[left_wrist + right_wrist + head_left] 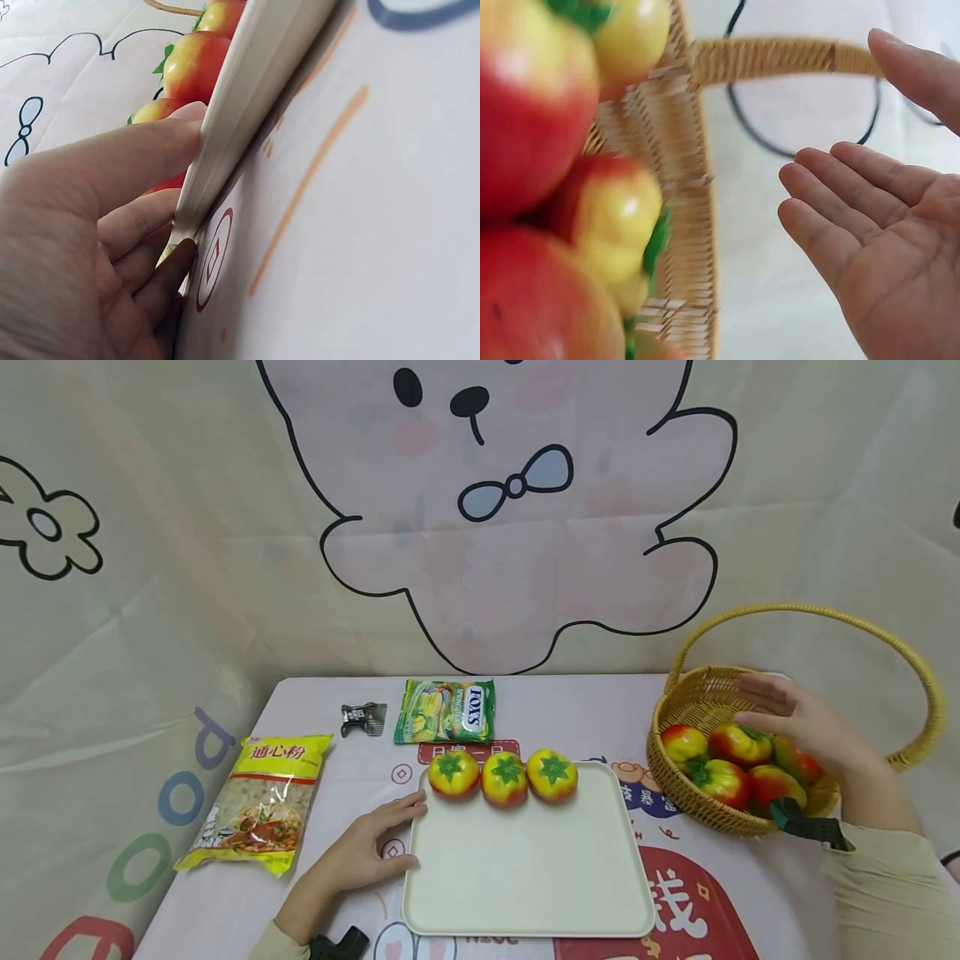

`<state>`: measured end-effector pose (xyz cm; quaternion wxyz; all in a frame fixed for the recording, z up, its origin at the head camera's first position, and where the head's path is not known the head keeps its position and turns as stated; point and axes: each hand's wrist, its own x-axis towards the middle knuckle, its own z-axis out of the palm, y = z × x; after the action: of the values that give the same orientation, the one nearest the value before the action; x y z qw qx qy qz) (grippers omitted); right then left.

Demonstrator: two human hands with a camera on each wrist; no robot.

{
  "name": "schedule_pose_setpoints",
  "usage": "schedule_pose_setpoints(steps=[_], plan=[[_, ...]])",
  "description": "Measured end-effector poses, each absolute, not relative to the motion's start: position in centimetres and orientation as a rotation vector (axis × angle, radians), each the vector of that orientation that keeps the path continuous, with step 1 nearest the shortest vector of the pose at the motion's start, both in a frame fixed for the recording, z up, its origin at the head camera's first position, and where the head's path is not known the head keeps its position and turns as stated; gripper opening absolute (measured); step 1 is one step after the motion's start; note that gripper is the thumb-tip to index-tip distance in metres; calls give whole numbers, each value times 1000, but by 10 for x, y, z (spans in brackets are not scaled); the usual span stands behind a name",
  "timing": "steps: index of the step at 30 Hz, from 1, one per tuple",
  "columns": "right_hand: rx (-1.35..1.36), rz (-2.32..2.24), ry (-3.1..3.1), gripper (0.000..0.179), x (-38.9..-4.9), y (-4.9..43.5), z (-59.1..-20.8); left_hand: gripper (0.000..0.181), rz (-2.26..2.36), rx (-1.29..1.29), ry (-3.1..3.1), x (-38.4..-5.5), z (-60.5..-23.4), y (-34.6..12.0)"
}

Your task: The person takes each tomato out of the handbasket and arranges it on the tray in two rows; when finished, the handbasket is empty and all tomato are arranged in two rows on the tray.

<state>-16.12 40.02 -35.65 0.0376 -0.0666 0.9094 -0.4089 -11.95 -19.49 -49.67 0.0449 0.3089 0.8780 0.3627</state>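
Note:
A cream rectangular tray [528, 868] lies on the table with three red-and-yellow fruits [505, 779] with green leafy tops in a row along its far edge. My left hand [367, 847] touches the tray's left rim, thumb and fingertips against its side; the left wrist view shows the thumb [161, 139] at the rim. A wicker basket [693, 693] at the right holds several more such fruits [723, 781]. Over these fruits, inside the handle's arch, my right hand [806, 718] is held with fingers extended and nothing in it; its palm [900, 262] shows in the right wrist view.
At the left lies a yellow bag of pasta [258, 802]. Toward the back edge are a green FOX'S candy packet [444, 712] and a small black wrapped item [363, 718]. The basket's tall handle [810, 608] arches over the right side. A printed cloth backdrop [495, 568] stands behind the table.

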Motion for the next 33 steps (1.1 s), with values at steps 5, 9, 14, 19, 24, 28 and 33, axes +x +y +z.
schedule_pose_setpoints(steps=[5, 9, 14, 19, 24, 28, 33], plan=[[-100, -1067, 2739, 68, -172, 418, -360, 66, 1117, 942, 2682, -119, -496, -195], [-66, -953, 2654, 72, -180, 425, -364, 66, 1116, 940, 2676, -119, -495, -195], [-96, -885, 2597, 72, -188, 431, -370, 66, 1114, 943, 2674, -120, -496, -195], [-163, -812, 2572, 72, -191, 432, -375, 66, 1119, 949, 2674, -120, -497, -196], [-135, -768, 2559, 73, -189, 427, -375, 66, 1115, 944, 2672, -120, -498, -196], [-80, -775, 2513, 77, -189, 422, -375, 66, 1111, 943, 2674, -120, -498, -196], [48, -842, 2381, 82, -189, 416, -377, 66, 1116, 930, 2668, -120, -496, -196]])
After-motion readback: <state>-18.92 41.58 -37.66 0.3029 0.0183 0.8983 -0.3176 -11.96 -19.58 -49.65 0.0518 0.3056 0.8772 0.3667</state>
